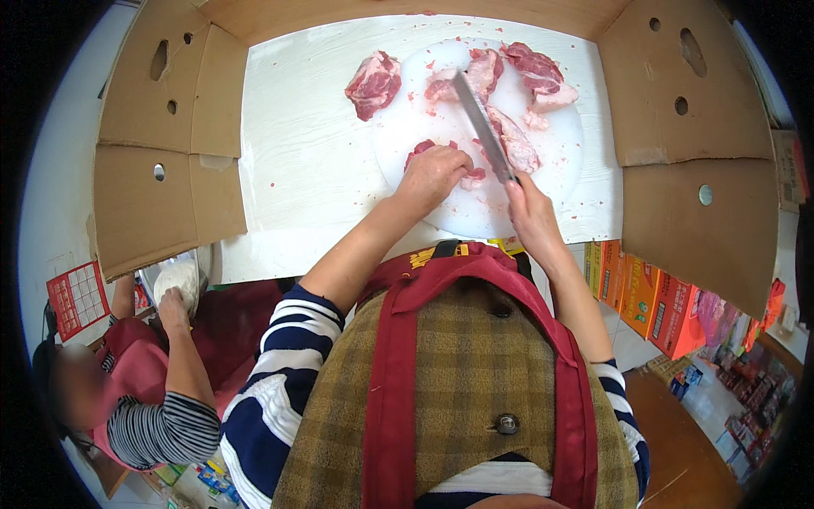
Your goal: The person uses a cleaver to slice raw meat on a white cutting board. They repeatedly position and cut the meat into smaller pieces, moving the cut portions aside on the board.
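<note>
My right hand (531,207) grips the handle of a long kitchen knife (481,121), its blade slanting up and to the left over the round white cutting board (559,146). With bent fingers, my left hand (432,175) holds down a piece of raw meat (473,181) near the board's front. Red cut meat (420,150) shows just behind that hand, partly hidden by it. Right beside the blade lies a pale, fatty strip of meat (516,143). Another chunk (486,70) rests farther back, partly covered by the knife tip.
One meat chunk (375,83) sits at the board's left edge, another (540,73) at its back right. Cardboard walls (152,114) surround the white tabletop (305,146) on three sides. At left, a person (159,426) has a hand on white dough in a metal bowl (206,264).
</note>
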Tool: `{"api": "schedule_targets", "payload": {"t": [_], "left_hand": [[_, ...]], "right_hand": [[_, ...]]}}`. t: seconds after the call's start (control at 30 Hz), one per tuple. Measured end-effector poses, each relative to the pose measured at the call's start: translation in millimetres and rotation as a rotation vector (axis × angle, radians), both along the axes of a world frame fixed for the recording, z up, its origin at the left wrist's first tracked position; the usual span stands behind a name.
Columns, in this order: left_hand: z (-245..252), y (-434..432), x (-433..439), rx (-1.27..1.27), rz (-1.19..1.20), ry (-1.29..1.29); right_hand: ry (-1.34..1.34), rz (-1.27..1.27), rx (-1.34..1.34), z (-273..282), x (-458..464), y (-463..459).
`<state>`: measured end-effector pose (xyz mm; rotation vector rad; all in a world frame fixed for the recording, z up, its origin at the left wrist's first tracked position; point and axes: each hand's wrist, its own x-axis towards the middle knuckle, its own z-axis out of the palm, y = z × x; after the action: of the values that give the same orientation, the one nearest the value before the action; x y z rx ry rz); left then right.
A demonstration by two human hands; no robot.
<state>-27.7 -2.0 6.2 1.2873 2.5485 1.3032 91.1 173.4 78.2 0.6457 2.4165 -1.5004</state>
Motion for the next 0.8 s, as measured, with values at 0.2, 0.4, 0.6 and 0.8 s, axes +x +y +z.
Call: {"api": "schedule_targets", "payload": {"t": [0.2, 0.4, 0.6, 0.8], "left_hand": [[-5.0, 5.5, -1.9, 0.006, -0.050, 0.014], [-9.4, 6.9, -3.7, -0.006, -0.105, 0.001], [3.9, 0.5, -1.0, -0.093, -0.136, -0.044], [18.3, -15.1, 4.0, 0.006, -0.228, 0.121]], "right_hand": [[-0.069, 0.087, -0.019, 17.1, 50.7, 9.7], [-0.117, 0.082, -0.076, 9.7, 39.2, -2.7], [0.037, 0.083, 0.025, -8.7, -13.5, -15.1], [0.120, -0.019, -0.012, -16.6, 24.8, 0.9]]}}
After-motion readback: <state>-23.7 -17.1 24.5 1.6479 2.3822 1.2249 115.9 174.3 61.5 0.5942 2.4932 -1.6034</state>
